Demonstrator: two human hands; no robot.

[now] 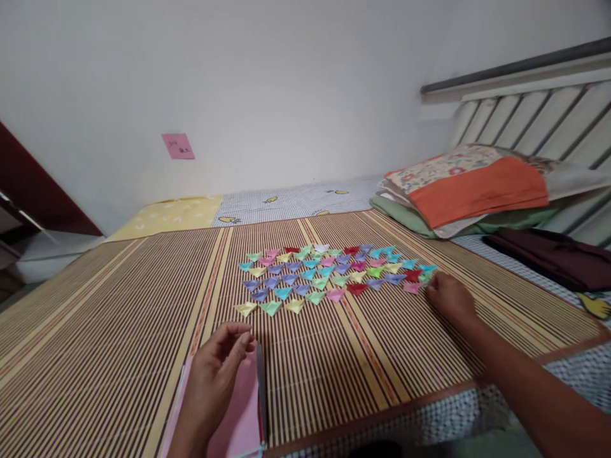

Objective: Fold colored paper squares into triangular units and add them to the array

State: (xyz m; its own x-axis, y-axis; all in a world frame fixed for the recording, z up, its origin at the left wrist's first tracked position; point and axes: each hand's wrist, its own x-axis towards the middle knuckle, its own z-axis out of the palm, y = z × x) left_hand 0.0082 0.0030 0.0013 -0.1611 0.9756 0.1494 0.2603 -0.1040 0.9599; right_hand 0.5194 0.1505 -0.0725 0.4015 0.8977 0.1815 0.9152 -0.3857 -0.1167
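Several small folded paper boats [324, 272] in many colours lie in loose rows on a striped bamboo mat [305, 369]. At the right end of the rows, my right hand [451, 298] is closed, its fingertips at a light green paper boat [426, 278]; a pink boat [412, 288] lies just beside it. My left hand [214, 372] hovers over a stack of pink paper sheets [241, 407], fingers curled in and thumb near the fingertips, with nothing visible in them. A dark, narrow object [261, 388] lies along the stack's right edge; its kind is unclear.
Folded orange and floral bedding [477, 187] is piled at the back right, with a dark folded cloth [548, 257] nearer. Behind them stands a slatted bed rail [529, 121]. A pink note [178, 146] is stuck on the white wall [296, 95].
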